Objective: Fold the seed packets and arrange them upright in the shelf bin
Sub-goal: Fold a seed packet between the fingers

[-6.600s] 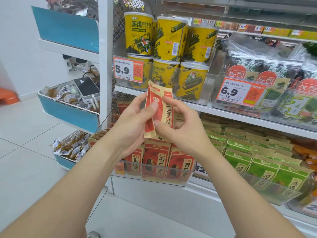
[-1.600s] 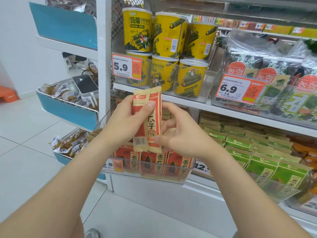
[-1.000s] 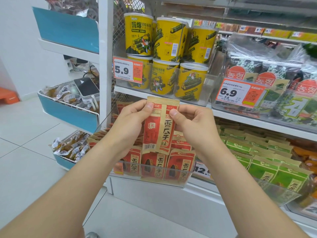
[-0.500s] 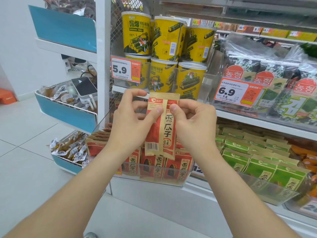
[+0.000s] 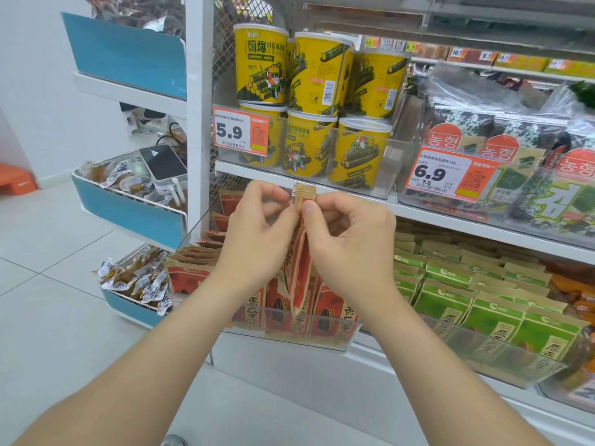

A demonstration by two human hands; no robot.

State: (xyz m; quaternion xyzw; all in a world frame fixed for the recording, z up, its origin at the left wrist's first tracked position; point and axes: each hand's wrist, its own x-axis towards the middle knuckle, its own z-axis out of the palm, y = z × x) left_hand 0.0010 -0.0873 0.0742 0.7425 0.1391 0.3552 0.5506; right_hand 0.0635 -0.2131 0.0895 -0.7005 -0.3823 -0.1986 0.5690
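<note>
Head view, the only one here. The packet [image 5: 300,268] sits dead centre of the frame and stands upright. Its long axis runs straight up and down, with the sealed kraft-brown strip on top and the bottom corner pointing down. It's pressed narrow along its length, so you mostly see a thin red sliver with brown paper edges, and the print on it isn't readable from this side.

Both hands are on its upper part. The left hand [image 5: 257,233] pinches it from the left, fingers curled in. The right hand [image 5: 351,239] pinches from the right, thumb pressed just under the top strip.

The packet's lower tip hangs in front of the clear bin [image 5: 322,344], just below centre. I can't tell whether it touches anything there. The bin holds rows of red packets [image 5: 341,312] standing upright.

Green packets [image 5: 450,297] fill the next bin at lower right. Yellow tubs [image 5: 260,66] sit on the shelf above, behind a 5.9 price tag [image 5: 240,132].
</note>
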